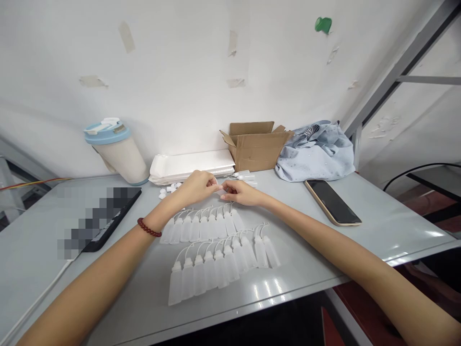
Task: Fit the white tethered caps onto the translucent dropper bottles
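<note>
My left hand (197, 186) and my right hand (244, 192) meet fingertip to fingertip above the table, both closed in a pinch. A small white plastic piece (216, 181) shows at the left fingertips; its shape is mostly covered. What the right fingers grip is hidden. Below the hands lie two rows of translucent squeeze bottles with thin curved tubes: a back row (201, 228) and a front row (212, 269). Small white caps (169, 189) lie loose beside my left wrist. A few more clear bottles (247, 177) lie behind my right hand.
Along the wall stand a cream tumbler with a blue lid (126, 156), a stack of white packs (192, 162), an open cardboard box (257, 151) and a light blue cloth bag (317, 156). A phone (333, 203) lies right; a black device (108, 226) with a cable lies left.
</note>
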Demonstrator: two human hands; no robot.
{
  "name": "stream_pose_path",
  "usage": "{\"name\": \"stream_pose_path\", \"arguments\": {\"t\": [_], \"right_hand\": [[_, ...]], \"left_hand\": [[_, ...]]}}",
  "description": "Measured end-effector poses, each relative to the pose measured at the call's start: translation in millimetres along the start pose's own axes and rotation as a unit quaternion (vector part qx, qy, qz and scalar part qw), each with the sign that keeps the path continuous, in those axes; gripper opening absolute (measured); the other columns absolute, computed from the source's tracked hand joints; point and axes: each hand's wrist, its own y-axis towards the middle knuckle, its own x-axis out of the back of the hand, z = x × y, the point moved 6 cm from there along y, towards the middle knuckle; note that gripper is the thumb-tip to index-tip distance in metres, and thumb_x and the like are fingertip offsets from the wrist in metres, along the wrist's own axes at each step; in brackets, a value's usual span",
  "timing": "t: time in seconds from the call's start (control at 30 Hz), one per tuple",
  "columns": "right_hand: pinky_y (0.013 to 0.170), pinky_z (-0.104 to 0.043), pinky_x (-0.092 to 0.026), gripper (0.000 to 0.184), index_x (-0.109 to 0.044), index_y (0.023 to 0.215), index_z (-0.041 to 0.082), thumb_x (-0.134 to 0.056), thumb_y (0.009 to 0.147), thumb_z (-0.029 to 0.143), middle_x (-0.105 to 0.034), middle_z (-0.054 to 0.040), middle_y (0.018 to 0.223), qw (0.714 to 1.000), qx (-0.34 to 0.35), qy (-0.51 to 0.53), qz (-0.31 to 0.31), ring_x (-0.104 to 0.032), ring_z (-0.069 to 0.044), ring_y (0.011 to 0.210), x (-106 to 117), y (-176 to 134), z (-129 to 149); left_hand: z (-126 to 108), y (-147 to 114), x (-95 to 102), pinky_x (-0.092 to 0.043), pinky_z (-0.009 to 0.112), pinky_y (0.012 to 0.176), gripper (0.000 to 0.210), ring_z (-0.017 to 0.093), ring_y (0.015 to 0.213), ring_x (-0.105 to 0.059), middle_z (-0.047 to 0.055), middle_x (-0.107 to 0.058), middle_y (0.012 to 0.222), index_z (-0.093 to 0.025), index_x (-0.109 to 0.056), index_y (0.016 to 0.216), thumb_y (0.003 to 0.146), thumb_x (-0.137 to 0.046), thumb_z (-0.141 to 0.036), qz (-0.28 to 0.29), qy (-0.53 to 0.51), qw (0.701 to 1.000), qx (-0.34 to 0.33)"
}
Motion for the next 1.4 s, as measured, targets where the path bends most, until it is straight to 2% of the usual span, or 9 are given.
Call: {"name": "stream_pose_path", "arguments": {"t": [0.13, 0.33, 0.57, 0.83, 0.97, 1.03, 1.13, 1.27, 1.4], "right_hand": [[0.057, -0.023, -0.029, 0.03, -0.052, 0.079, 0.015, -0.069, 0.074, 0.04, -0.046, 0.0043, 0.063, 0.993, 0.03, -0.075, -0.086, -0.04, -0.011, 0.057, 3.2, -2.6, 7.9], [0.058, -0.024, -0.029, 0.022, -0.056, 0.072, 0.015, -0.067, 0.078, 0.033, -0.051, 0.0015, 0.064, 0.978, 0.04, -0.135, -0.155, -0.041, -0.011, 0.057, 6.4, -3.4, 11.6], [0.057, -0.023, -0.028, 0.018, -0.056, 0.066, 0.015, -0.059, 0.08, 0.025, -0.048, 0.0028, 0.058, 0.983, 0.029, -0.112, -0.142, -0.04, -0.01, 0.055, 6.0, -3.9, 14.5], [0.055, -0.023, -0.026, 0.024, -0.053, 0.066, 0.014, -0.057, 0.081, 0.033, -0.043, 0.0044, 0.055, 0.989, 0.017, -0.072, -0.129, -0.035, -0.009, 0.053, 8.8, -0.3, 4.2], [0.056, -0.023, -0.029, 0.023, -0.054, 0.07, 0.014, -0.059, 0.079, 0.035, -0.048, 0.0033, 0.058, 0.988, 0.009, -0.061, -0.14, -0.039, -0.009, 0.054, 11.5, 0.1, 0.7], [0.056, -0.023, -0.03, 0.024, -0.054, 0.071, 0.014, -0.059, 0.08, 0.036, -0.05, 0.0029, 0.058, 0.989, -0.003, -0.052, -0.141, -0.042, -0.01, 0.054, 12.3, -0.3, -0.6], [0.056, -0.023, -0.033, 0.021, -0.052, 0.07, 0.015, -0.061, 0.078, 0.033, -0.053, 0.0018, 0.058, 0.99, -0.02, -0.029, -0.137, -0.046, -0.011, 0.054, 11.4, -0.6, -3.5], [0.058, -0.024, -0.037, 0.016, -0.057, 0.075, 0.014, -0.06, 0.077, 0.03, -0.06, -0.0003, 0.065, 0.992, 0.009, 0.015, -0.124, -0.052, -0.012, 0.059, 9.7, 0.2, -5.1], [0.058, -0.023, -0.037, 0.028, -0.058, 0.071, 0.014, -0.058, 0.081, 0.041, -0.063, -0.001, 0.065, 0.995, 0.021, 0.014, -0.1, -0.054, -0.013, 0.061, 12.1, 0.6, -4.8]], "left_hand": [[-3.8, 0.2, -4.8, -0.034, 0.025, 0.049, 0.036, 0.014, 0.053, -0.053, 0.002, -0.064, 0.058, -0.016, -0.06, 0.059, 0.082, -0.05, -0.042, -0.006, -0.013, 1.0, -0.003], [-5.7, 1.3, -6.2, -0.034, 0.026, 0.051, 0.038, 0.014, 0.055, -0.054, 0.003, -0.065, 0.06, -0.016, -0.06, 0.06, 0.084, -0.049, -0.042, -0.02, -0.012, 1.0, -0.015], [-10.2, 2.9, -12.1, -0.038, 0.028, 0.059, 0.026, 0.017, 0.062, -0.056, 0.006, -0.066, 0.068, -0.015, -0.064, 0.069, 0.086, -0.048, -0.027, -0.027, 0.046, 0.996, -0.067], [-13.4, 2.6, -13.0, -0.044, 0.031, 0.07, 0.022, 0.019, 0.075, -0.059, 0.008, -0.064, 0.084, -0.015, -0.067, 0.084, 0.084, -0.045, -0.016, -0.045, 0.038, 0.992, -0.114], [-14.7, 2.1, -8.6, -0.047, 0.031, 0.074, 0.021, 0.018, 0.078, -0.06, 0.006, -0.065, 0.088, -0.017, -0.066, 0.088, 0.083, -0.046, -0.017, -0.034, -0.031, 0.993, -0.106], [-11.2, 2.4, -7.9, -0.048, 0.03, 0.076, 0.022, 0.017, 0.08, -0.062, 0.005, -0.066, 0.093, -0.018, -0.063, 0.098, 0.081, -0.049, -0.019, -0.022, -0.084, 0.993, -0.083], [-1.5, 3.0, -12.1, -0.05, 0.03, 0.075, 0.037, 0.018, 0.085, -0.063, 0.008, -0.066, 0.102, -0.015, -0.056, 0.112, 0.076, -0.057, -0.024, 0.0, -0.131, 0.991, -0.032], [2.7, 2.9, -24.3, -0.048, 0.03, 0.074, 0.028, 0.021, 0.086, -0.064, 0.008, -0.067, 0.098, -0.014, -0.06, 0.097, 0.072, -0.06, -0.028, 0.048, -0.128, 0.99, -0.025], [1.6, 3.0, -26.1, -0.044, 0.029, 0.066, 0.024, 0.02, 0.074, -0.061, 0.006, -0.068, 0.081, -0.014, -0.064, 0.081, 0.08, -0.052, -0.035, 0.033, -0.096, 0.994, -0.03]]}}
